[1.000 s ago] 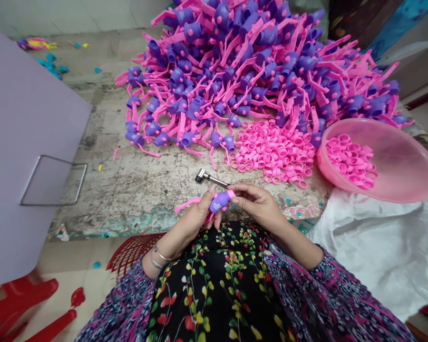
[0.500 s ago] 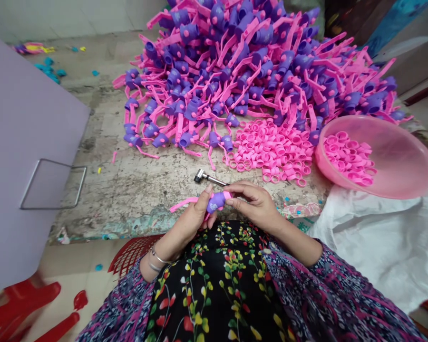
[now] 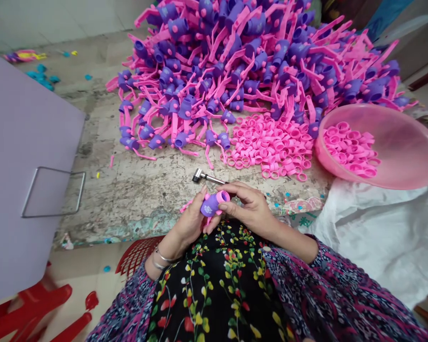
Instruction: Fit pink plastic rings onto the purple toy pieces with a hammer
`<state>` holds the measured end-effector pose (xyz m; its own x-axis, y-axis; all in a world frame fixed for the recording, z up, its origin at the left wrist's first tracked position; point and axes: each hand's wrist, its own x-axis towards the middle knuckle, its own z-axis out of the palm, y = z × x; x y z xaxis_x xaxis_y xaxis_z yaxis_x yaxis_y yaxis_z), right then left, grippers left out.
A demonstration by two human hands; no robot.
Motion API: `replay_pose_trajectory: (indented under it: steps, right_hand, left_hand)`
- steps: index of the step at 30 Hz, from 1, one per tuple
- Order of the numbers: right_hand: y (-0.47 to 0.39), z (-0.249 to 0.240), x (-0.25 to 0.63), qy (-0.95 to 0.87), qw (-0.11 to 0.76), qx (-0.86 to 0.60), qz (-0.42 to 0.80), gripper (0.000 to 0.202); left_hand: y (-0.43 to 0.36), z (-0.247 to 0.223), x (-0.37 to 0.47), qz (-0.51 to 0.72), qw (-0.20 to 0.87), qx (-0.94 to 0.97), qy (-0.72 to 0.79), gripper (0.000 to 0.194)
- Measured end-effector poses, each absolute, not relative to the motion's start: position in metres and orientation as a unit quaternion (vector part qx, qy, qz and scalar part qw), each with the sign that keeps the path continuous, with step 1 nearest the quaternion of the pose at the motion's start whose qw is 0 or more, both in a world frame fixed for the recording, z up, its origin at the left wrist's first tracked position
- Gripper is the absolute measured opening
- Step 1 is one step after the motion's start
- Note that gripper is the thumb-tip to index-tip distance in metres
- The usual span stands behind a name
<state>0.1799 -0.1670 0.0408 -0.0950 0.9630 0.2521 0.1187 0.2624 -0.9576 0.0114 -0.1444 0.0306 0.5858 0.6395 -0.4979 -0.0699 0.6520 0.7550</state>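
A purple plastic toy part [image 3: 210, 206] with pink arms is held by my left hand [image 3: 188, 222], its fingers closed around the body. Over the part's open end sits a pink ring [image 3: 225, 194], tilted up so that the hollow inside shows. My right hand [image 3: 251, 206] pinches this ring between thumb and fingers. Just beyond my hands a small hammer [image 3: 209, 177] with a metal head lies on the worn table [image 3: 121, 190]; the right fingers hide the end of its handle.
A big heap of purple and pink toy parts [image 3: 199, 90] covers the back of the table. Loose pink rings [image 3: 271, 145] lie before it, beside a pink bowl [image 3: 410, 142] holding more rings. At left stands a pale panel [image 3: 28, 142] with a wire handle; white sacking [image 3: 374, 237] is at right.
The toy part has turned in my hands, so its ringed end now faces up toward me. The camera view has shifted slightly. Both hands keep their hold.
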Motion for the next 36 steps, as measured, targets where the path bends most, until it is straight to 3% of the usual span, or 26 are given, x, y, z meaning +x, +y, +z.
replay_pose_trajectory:
  steps: [16,28,36]
  right_hand:
    - [-0.1653,0.0412,0.1827,-0.683,0.497,-0.413,0.34,0.02]
    - [-0.1627,0.0384,0.1846,-0.684,0.469,-0.391,0.399,0.032]
    - [-0.1651,0.0366,0.1822,-0.662,0.466,-0.436,0.393,0.028]
  left_hand:
    - [-0.1453,0.024,0.0093,0.213,0.823,0.364,0.381,0.074]
    - [-0.1437,0.0268,0.0134,0.207,0.835,0.358,0.362,0.072]
    - [-0.1468,0.0248,0.0134,0.212,0.828,0.354,0.379,0.069]
